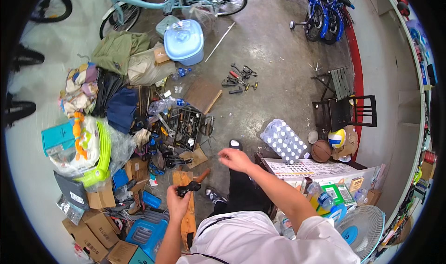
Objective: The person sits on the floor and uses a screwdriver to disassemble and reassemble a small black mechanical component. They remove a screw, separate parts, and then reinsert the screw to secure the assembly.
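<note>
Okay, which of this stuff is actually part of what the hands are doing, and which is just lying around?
In hand:
left hand gripping a black tool
right hand, holding nothing
wooden plank below the tool

Lying about:
blue lidded bucket
hand tools on the floor
basketball
cardboard boxes

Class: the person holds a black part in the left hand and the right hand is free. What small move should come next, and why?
Probably bring the right hand across to the black part: the left hand grips only one end, and the right is empty, open and close by.
</note>
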